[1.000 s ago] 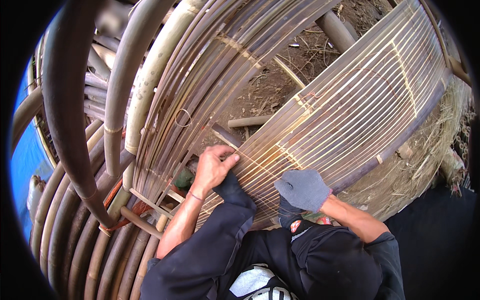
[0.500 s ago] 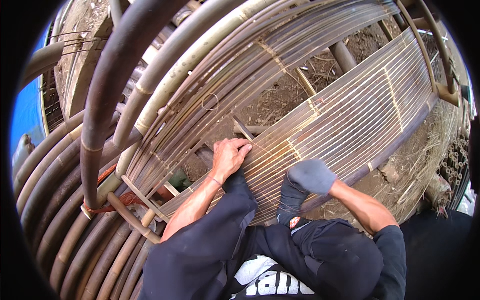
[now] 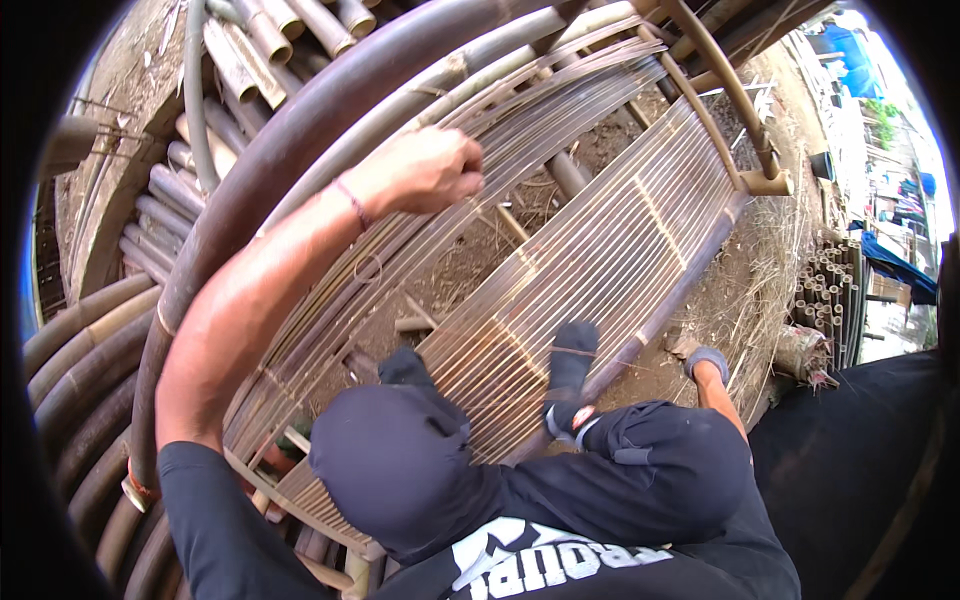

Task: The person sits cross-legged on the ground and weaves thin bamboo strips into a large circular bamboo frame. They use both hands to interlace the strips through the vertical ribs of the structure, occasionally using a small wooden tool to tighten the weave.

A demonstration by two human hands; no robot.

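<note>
My bare left hand (image 3: pixel 425 172) is raised above the far slat panel (image 3: pixel 600 95) of a bamboo bench, with its fingers curled closed. Whatever may be in them is hidden or too fine to see. Out beyond my right knee, low over the ground, is my right hand (image 3: pixel 703 358) in a grey glove; its fingers are too small to read. My feet in dark socks rest on the near slat panel (image 3: pixel 600 270), whose thin strips are tied across by pale bindings. A thin strand loop (image 3: pixel 368 267) lies on the far panel's strips.
Thick curved bamboo poles (image 3: pixel 270 130) rise at the left, with more stacked poles (image 3: pixel 85 380) below. Cut bamboo (image 3: pixel 270 50) lies at the far left. A bundle of bamboo tubes (image 3: pixel 828 290) stands at the right, near a blue tarp (image 3: pixel 850 60) beyond.
My left hand has lifted off the slats and swung up and left. My right hand has moved from beside my foot out to the right. The view has shifted to the right.
</note>
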